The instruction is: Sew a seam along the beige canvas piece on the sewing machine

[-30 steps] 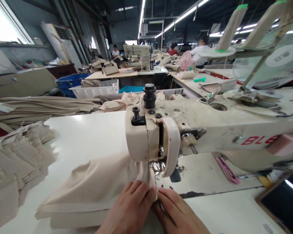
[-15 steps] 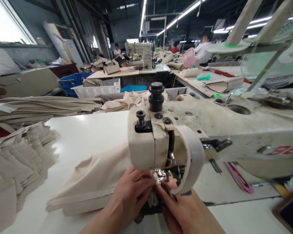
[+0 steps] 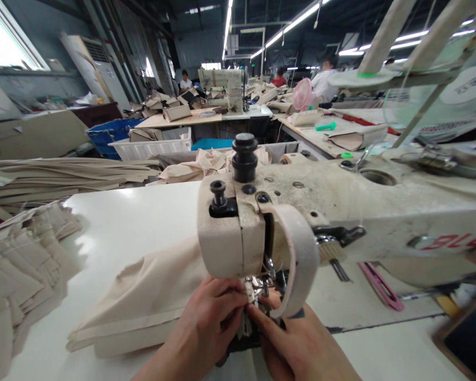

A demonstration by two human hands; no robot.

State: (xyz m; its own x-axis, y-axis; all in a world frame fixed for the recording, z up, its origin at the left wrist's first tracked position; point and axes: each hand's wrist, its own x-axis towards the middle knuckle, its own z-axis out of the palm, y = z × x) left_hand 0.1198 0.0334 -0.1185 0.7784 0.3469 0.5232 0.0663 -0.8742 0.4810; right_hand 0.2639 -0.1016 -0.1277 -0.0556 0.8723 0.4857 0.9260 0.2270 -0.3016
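Observation:
A beige fabric piece (image 3: 150,296) lies on the white table (image 3: 143,217), running under the head of a cream sewing machine (image 3: 301,217). My left hand (image 3: 208,328) rests on the fabric just below the machine head, fingers curled and pinching the cloth edge near the presser foot (image 3: 257,283). My right hand (image 3: 297,344) is beside it, its fingertips pressed to the same edge right at the foot. The needle area is partly hidden by the machine's face guard.
Stacks of cut beige pieces (image 3: 19,264) sit at the left edge, longer folded fabric (image 3: 63,177) behind them. A pink tool (image 3: 381,286) lies under the machine arm. White and blue bins (image 3: 150,145), other sewing stations and people are farther back.
The view has come closer to the machine head. Both hands have moved up from the table's front to the presser foot, gathering the fabric edge there.

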